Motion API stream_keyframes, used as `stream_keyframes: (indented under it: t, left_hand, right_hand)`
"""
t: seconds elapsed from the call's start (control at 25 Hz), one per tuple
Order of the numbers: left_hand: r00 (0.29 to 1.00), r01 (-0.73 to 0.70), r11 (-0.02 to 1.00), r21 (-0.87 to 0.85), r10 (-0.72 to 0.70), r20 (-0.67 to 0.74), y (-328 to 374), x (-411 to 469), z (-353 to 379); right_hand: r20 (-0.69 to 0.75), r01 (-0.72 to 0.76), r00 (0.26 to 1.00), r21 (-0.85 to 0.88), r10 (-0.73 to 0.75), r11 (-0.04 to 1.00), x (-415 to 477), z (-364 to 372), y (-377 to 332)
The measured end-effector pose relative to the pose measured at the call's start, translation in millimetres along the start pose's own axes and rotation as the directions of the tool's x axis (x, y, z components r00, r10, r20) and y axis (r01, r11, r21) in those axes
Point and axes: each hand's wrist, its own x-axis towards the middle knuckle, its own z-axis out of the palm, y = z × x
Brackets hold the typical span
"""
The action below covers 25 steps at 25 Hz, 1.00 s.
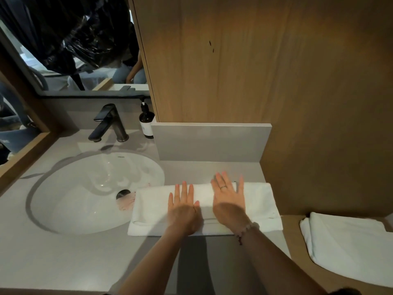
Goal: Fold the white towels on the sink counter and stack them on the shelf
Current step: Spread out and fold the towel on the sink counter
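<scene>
A grey bathroom worktop (63,262) runs below a mirror (74,50) and a tall wooden panel (255,71), with a low grey backsplash (210,141) at the rear. The head view, the only one, shows the white towel (153,209) lying on the worktop just right of the basin (70,188), folded into a long strip. Its lower layer shows along the near edge. The left hand (184,207) and the right hand (229,201) lie flat on the towel's middle, side by side, fingers straight and spread, gripping nothing. The right fingertips reach past the towel's far edge. A second white towel (348,248), already folded, rests on a wooden ledge (297,241) at lower right, which may be the shelf. The towel's left end hangs over the basin rim, so a sideways smoothing stroke could push it further in, where it might sag towards the drain plug (123,194) or pick up any water there. Pressing unevenly could also slide the top layer off the lower one and spoil the fold, and lifting the strip from the middle alone would probably let both ends droop open. The basin holds no towel, only the dark plug and a pinkish patch beside it that I cannot identify. A black faucet (108,124) stands behind the basin. Next to it is a dark pump bottle (146,122), whose contents cannot be seen.
</scene>
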Motion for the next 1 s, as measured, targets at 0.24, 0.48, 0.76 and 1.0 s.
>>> stream_keyframes:
  t: [0.24,0.48,0.76,1.0]
  left_hand:
    - [0.999,-0.04,0.992,-0.116,0.037,-0.028,-25.8,-4.1,-8.0]
    - [0.963,0.253,0.967,-0.04,-0.248,0.103,-58.8,-15.5,-23.2]
    - [0.912,0.396,0.918,0.0,-0.393,0.12,-72.4,-22.1,-25.1]
    - [0.908,0.42,0.894,-0.155,-0.412,0.081,-72.1,-21.6,-27.3]
  right_hand:
    - [0.043,0.058,0.997,0.126,-0.063,0.99,-5.1,12.3,29.9]
    - [0.11,-0.166,0.979,-0.04,0.17,0.985,-16.8,3.0,61.7]
    - [0.23,-0.428,0.876,-0.033,0.424,0.903,-20.3,-11.5,78.8]
    - [0.284,-0.213,0.912,-0.291,0.297,0.933,10.8,-29.4,64.2]
